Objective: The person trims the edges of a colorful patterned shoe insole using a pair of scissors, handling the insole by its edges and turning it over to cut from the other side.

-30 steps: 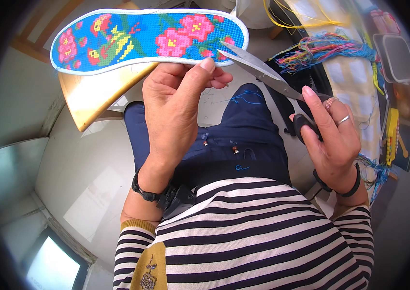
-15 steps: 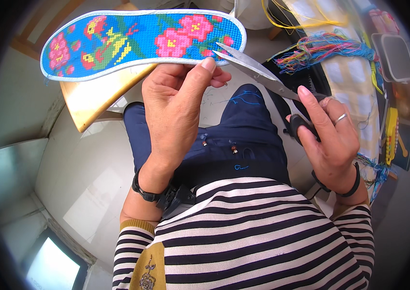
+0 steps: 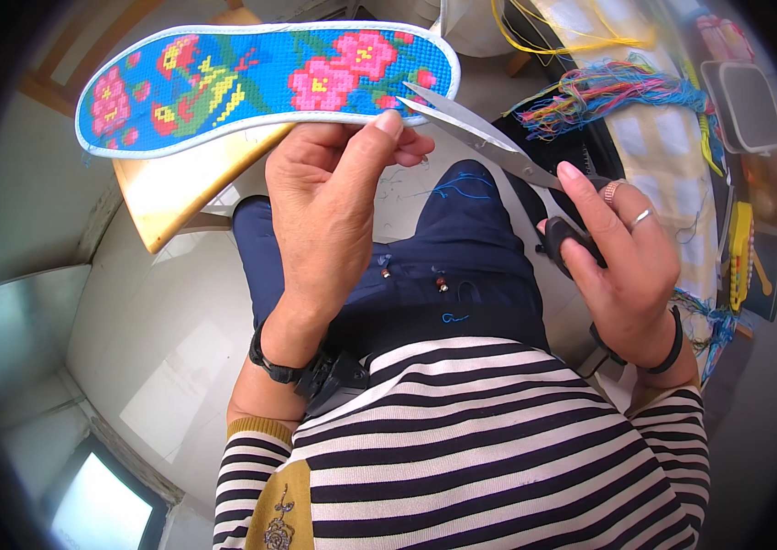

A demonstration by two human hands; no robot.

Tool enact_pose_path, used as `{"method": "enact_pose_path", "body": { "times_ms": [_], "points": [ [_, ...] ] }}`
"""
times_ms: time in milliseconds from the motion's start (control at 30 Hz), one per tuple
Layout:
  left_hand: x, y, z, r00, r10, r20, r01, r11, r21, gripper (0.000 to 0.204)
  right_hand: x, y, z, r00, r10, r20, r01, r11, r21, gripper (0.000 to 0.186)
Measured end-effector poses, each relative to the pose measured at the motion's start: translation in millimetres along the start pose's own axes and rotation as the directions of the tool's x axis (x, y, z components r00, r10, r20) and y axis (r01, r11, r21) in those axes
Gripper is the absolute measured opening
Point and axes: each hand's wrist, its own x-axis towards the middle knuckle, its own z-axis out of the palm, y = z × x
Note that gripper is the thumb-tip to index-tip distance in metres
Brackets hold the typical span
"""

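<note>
My left hand (image 3: pixel 333 202) pinches the lower edge of an embroidered insole (image 3: pixel 265 69), thumb on top and fingers curled beneath. The insole is blue with pink flowers, green and yellow stitching and a white border. In my right hand (image 3: pixel 622 238) is a pair of scissors (image 3: pixel 508 151) with black handles, thumb in one loop. Their blades are slightly parted, and the tips lie over the insole's right end, just right of my left thumb. Whether the tips touch the cloth I cannot tell. Blue thread (image 3: pixel 462 188) lies on my dark trousers.
A wooden chair (image 3: pixel 146 197) stands beyond the insole at left. On the right, a checked cloth (image 3: pixel 640 137) bears a bundle of coloured threads (image 3: pixel 599 96). Yellow thread (image 3: pixel 581 41), a clear box (image 3: pixel 750 105) and a yellow plastic object (image 3: pixel 740 257) are nearby.
Insole, scissors and both hands have shifted very slightly to the left. Both grips look the same, and the blades remain slightly parted.
</note>
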Motion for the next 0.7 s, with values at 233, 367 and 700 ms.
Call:
{"method": "enact_pose_path", "body": {
  "times_ms": [233,367,700],
  "points": [
    [0,1,0,1.000,-0.006,-0.001,0.006,1.000,-0.011,0.016,0,-2,0,1.000,-0.021,-0.004,0.021,1.000,-0.020,0.062],
    [0,-2,-1,1.000,0.030,-0.003,-0.030,1.000,0.007,0.015,3,-8,4,0.990,-0.135,-0.050,0.124,0.974,-0.190,0.057],
    [-1,-2,2,0.997,0.065,-0.040,-0.065,0.998,0.007,0.016,3,-10,12,0.978,-0.192,-0.079,0.170,0.959,-0.227,0.047]
  ]
}}
